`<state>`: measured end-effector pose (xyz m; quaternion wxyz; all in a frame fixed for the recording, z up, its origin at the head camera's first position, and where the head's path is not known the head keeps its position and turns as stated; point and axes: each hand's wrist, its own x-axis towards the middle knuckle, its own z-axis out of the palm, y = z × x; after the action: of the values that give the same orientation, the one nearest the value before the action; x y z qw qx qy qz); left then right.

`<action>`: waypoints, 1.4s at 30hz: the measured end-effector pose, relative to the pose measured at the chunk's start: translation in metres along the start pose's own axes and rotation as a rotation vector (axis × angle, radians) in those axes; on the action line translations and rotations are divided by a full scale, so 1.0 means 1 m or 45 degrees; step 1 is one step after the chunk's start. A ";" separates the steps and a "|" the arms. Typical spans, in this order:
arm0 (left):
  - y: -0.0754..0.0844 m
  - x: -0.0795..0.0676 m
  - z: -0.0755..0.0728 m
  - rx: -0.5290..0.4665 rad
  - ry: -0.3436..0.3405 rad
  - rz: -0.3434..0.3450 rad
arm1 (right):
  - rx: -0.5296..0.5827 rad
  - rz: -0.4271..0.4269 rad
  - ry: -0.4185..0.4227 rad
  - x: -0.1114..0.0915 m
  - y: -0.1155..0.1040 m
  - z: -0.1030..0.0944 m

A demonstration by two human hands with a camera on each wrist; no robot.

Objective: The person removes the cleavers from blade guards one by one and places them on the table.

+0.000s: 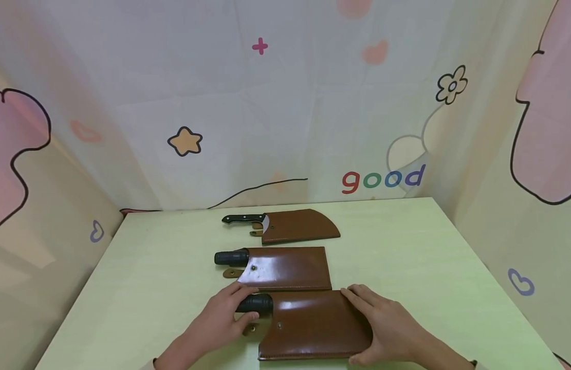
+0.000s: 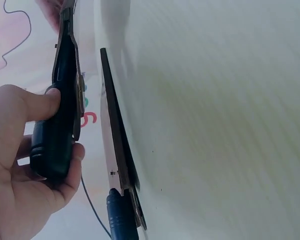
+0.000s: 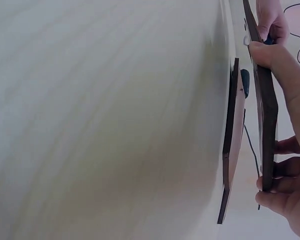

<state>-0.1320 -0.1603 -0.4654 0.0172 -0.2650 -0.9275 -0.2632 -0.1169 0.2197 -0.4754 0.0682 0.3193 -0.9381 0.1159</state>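
A cleaver in a brown leather sheath (image 1: 317,324) is held level by both hands at the near side. In the wrist views it hangs a little above the table. My left hand (image 1: 222,316) grips its black handle (image 2: 55,140), thumb on one side and fingers on the other. At the opposite end, my right hand (image 1: 389,326) holds the sheath by its edges, between thumb and fingers. A strap with a snap (image 1: 250,329) sticks out below the handle. The blade inside is hidden.
Just behind lies a second sheathed cleaver (image 1: 287,268) with a black handle. Farther back, a third sheathed knife (image 1: 301,226) has a curved tip and a riveted handle. All handles point left. The pale table (image 1: 142,272) meets printed cloth walls (image 1: 276,103) behind and at both sides.
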 end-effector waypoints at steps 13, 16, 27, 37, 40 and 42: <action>-0.003 -0.008 0.007 0.058 0.288 0.015 | -0.010 -0.008 0.144 0.000 -0.013 0.000; -0.004 -0.008 0.006 0.053 0.303 0.018 | 0.000 0.001 0.132 0.000 -0.014 0.000; -0.004 -0.014 0.007 0.037 0.185 -0.087 | 0.063 -0.022 0.077 -0.003 -0.015 0.002; -0.001 -0.015 0.005 0.093 0.189 -0.037 | 0.106 -0.005 0.019 -0.005 -0.015 -0.001; -0.001 -0.015 0.005 0.079 0.194 -0.031 | 0.093 -0.020 0.037 -0.006 -0.014 -0.001; -0.001 -0.016 0.006 0.074 0.193 -0.033 | 0.094 -0.025 0.038 -0.006 -0.014 -0.002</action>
<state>-0.1181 -0.1655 -0.4736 0.0918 -0.2316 -0.9341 -0.2556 -0.1034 0.2131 -0.4724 0.0714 0.3292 -0.9288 0.1543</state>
